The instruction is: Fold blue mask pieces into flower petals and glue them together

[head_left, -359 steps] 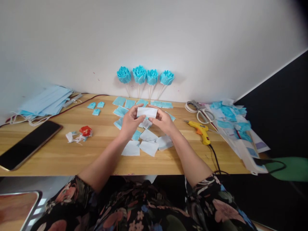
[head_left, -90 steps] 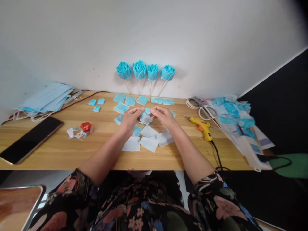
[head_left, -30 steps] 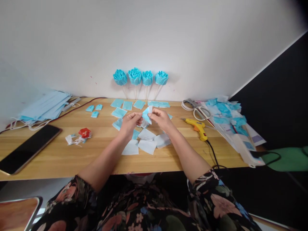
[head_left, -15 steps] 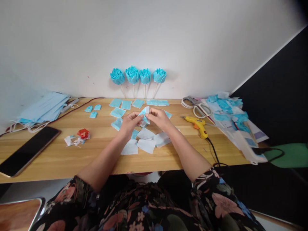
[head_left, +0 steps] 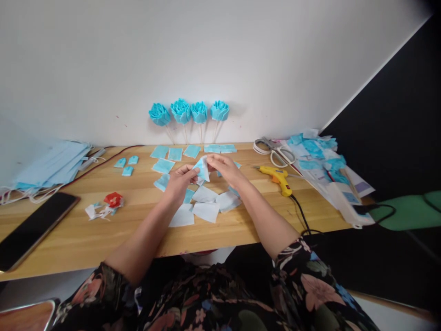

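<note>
In the head view, the left hand (head_left: pixel 181 178) and right hand (head_left: pixel 223 166) each pinched one folded blue-and-white mask piece (head_left: pixel 203 169), thumbs closed against fingers, above the tabletop (head_left: pixel 86 241). Four blue flowers (head_left: pixel 181 111) stood on sticks; three small folded tabs (head_left: pixel 127 171) lay leftward. Print on the sheet (head_left: pixel 363 187) was too small to read.

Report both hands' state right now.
Left hand: closed, holding the folded blue-and-white piece.
Right hand: closed, fingers on the same piece's upper edge.
</note>
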`<state>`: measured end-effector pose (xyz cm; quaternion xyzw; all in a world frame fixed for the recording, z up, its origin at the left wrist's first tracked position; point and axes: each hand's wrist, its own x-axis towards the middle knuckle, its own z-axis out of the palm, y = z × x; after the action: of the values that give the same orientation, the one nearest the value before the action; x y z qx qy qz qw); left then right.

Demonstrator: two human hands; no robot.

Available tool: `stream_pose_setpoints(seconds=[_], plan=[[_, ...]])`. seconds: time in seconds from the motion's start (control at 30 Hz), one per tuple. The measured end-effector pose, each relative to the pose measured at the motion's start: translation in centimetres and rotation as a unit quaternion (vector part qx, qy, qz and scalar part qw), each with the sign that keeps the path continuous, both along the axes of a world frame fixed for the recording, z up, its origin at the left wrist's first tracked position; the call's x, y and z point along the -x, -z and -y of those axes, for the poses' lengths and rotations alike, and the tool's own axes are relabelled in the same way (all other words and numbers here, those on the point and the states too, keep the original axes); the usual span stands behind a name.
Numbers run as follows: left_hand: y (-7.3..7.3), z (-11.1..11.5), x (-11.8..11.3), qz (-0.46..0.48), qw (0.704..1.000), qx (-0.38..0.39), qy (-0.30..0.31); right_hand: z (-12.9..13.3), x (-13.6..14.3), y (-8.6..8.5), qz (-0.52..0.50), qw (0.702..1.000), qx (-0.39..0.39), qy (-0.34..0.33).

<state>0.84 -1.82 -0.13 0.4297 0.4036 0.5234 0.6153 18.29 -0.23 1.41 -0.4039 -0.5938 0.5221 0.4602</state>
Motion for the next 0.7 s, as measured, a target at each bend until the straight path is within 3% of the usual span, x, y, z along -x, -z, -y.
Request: stream_pose_setpoints(seconds=[0.1,0.3,0.43,0.57,0.7], plan=[[0.0,0.1,-0.1,-0.011,1.000,-0.005,0.017,0.3,0.3,0.2,0.022,1.000,-0.018,-0.004],[0.4,0.0,0.0,-0.036,0.998,-0.021,0.041,0.1,0.8,0.5,0.026,0.995,-0.049,0.080],[0.6,-0.1,0.1,-0.026,0.999,-0.017,0.020,-1.3,-0.6,1.0,0.019,0.986,-0.090,0.137],[0.2,-0.2,0.1,0.012,1.000,-0.020,0.012,-2.4,-2.8,0.7,0.147,0.957,-0.133,0.213],[-0.3,-0.4,0.4,0.067,0.998,-0.015,0.011,-1.9,-5.0,-1.4,0.291,0.919,-0.108,0.242]])
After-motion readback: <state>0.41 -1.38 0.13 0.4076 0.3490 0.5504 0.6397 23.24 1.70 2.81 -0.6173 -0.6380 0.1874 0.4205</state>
